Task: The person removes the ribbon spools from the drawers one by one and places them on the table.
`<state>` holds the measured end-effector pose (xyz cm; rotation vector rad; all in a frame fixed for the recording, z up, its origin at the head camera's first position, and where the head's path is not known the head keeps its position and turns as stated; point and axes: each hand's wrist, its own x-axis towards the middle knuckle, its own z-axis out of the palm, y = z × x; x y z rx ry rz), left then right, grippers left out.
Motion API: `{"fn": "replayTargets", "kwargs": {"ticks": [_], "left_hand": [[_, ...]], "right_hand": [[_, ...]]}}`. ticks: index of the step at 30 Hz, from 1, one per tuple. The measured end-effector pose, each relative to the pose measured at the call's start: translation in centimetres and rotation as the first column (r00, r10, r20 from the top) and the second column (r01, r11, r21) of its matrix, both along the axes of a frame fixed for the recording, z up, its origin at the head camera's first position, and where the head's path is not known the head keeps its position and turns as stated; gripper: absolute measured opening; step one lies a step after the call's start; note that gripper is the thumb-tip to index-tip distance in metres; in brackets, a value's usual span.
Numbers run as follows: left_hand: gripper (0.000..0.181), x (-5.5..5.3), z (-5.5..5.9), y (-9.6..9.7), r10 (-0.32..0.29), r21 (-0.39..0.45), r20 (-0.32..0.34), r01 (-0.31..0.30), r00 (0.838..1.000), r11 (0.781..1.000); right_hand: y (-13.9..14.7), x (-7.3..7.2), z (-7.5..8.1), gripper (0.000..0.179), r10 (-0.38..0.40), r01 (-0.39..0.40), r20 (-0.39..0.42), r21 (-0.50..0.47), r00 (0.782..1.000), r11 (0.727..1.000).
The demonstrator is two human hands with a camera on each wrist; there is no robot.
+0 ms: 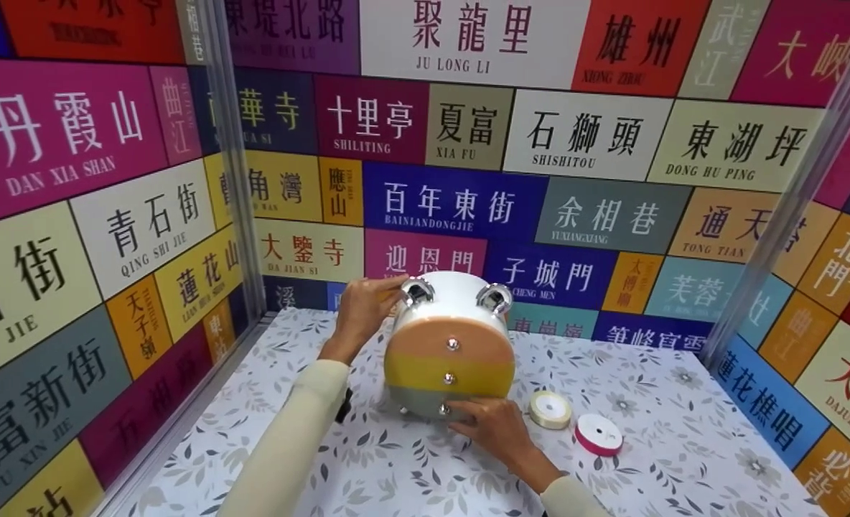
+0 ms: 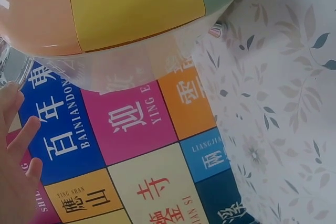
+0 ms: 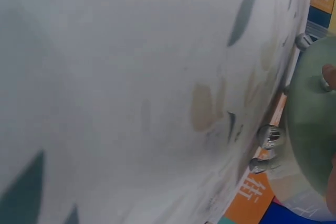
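Observation:
A rounded white storage box stands upright on the table, its front split into an orange, a yellow and a green drawer. Each drawer front bears a small chrome knob. Two chrome rings stick out at the top like eyes, and short chrome feet show below. My left hand is at the upper left, fingertips against the left chrome ring; its fingers are spread in the left wrist view. Low at the front, my right hand pinches the bottom knob of the green drawer.
To the right of the box lie a cream ribbon roll and a pink-edged ribbon roll. A leaf-patterned cloth covers the table. Walls with colourful place-name panels enclose the back and both sides.

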<state>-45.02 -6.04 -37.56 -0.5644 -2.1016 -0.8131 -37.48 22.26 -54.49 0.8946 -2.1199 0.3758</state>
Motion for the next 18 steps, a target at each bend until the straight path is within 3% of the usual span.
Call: {"fn": "replayTargets", "kwargs": {"ticks": [8,18], "left_hand": [[0.034,0.1,-0.1,0.4,-0.036,0.058,0.017,0.035,0.999,0.998],[0.035,0.1,-0.2,0.1,-0.023,0.065,0.023,0.021,0.999,0.998]], "right_hand": [[0.1,-0.5,-0.5,0.040,-0.016,0.017,0.089,-0.016,0.996,1.000],[-0.9,-1.0,0.1,0.029,-0.021,0.020,0.102,0.013,0.995,1.000]]}}
